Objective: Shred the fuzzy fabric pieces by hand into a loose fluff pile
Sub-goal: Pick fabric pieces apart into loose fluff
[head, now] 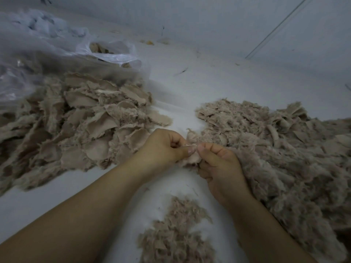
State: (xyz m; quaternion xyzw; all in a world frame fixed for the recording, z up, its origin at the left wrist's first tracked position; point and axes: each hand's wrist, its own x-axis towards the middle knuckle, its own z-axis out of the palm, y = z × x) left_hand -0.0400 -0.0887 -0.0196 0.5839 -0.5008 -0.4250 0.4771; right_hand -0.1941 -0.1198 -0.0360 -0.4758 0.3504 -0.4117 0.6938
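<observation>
Both hands pinch one fabric piece (191, 158) between them – left hand (163, 147) and right hand (218, 164) touching, ready to tear sideways.

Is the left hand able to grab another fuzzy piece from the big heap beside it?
Probably yes. The heap of fabric pieces lies right beside the left hand with nothing between them. But both it and the right hand are pinching a fabric piece, so it must let go first.
</observation>
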